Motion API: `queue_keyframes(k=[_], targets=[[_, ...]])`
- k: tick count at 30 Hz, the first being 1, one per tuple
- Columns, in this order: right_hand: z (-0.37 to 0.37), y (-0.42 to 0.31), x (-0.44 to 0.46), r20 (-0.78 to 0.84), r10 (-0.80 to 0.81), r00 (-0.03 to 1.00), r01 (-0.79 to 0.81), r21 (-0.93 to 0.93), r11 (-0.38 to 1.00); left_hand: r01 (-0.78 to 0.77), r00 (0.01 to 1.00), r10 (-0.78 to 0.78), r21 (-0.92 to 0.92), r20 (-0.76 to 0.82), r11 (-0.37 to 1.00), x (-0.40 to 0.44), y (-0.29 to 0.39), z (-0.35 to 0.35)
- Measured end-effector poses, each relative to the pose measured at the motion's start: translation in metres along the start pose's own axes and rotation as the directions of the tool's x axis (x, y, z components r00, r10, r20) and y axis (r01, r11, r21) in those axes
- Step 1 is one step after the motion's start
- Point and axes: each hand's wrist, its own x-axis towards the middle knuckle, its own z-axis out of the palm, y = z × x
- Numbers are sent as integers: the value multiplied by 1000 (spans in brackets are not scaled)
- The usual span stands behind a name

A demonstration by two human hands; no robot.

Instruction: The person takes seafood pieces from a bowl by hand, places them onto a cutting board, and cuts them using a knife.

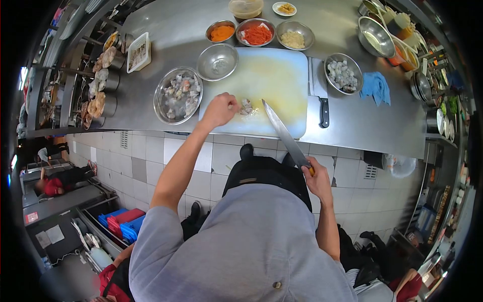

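My right hand point(318, 176) is wrapped round the yellow handle of a long knife point(283, 132), whose tip rests over the cutting board point(282, 65). Just left of a small heap of greyish shrimp pieces point(246, 106) on the board is my left hand point(221, 109), its fingers curled together; whether they hold anything is too small to tell. A steel bowl of raw shrimp point(179, 95) stands left of the board. To the right, another bowl holds pale shrimp pieces point(343, 74). An empty-looking steel bowl point(217, 62) overlaps the board's upper left corner.
Behind the board are bowls of orange point(222, 33), red point(255, 34) and pale chopped food point(293, 39). A cleaver with a black handle point(324, 112) lies right of the board, near a blue cloth point(375, 88). A white basket point(139, 52) stands left. Other people are around the edges.
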Motion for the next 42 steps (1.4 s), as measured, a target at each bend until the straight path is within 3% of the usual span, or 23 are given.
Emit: queue_keyframes(k=[3,9,12,14,24,29,32,36,41,42], targets=[[7,0,5,18,7,1000,-8,61,998,-42,999,45,148,-21,988,-5,24,19],[15,-6,30,111,28,993,-31,24,999,-33,999,38,181,-24,983,0,30,25],[29,0,42,91,-53,994,38,160,986,138,990,-142,107,26,985,2,35,20],[42,9,52,70,-120,990,96,276,956,121,992,-122,93,12,988,2,32,20],[61,-8,75,53,-148,988,126,287,950,294,954,-293,-14,60,956,8,23,27],[60,-11,77,102,-99,990,69,264,962,224,974,-224,1,-26,975,7,13,35],[64,2,78,107,-120,987,76,346,935,232,972,-232,-2,-33,973,6,14,36],[58,2,72,50,-191,980,167,301,939,240,969,-240,-12,-60,971,5,15,38],[56,16,59,24,-227,974,214,241,947,311,944,-322,-136,-65,940,2,16,46],[54,15,56,61,-186,981,166,245,955,326,938,-340,-174,-61,929,1,17,47]])
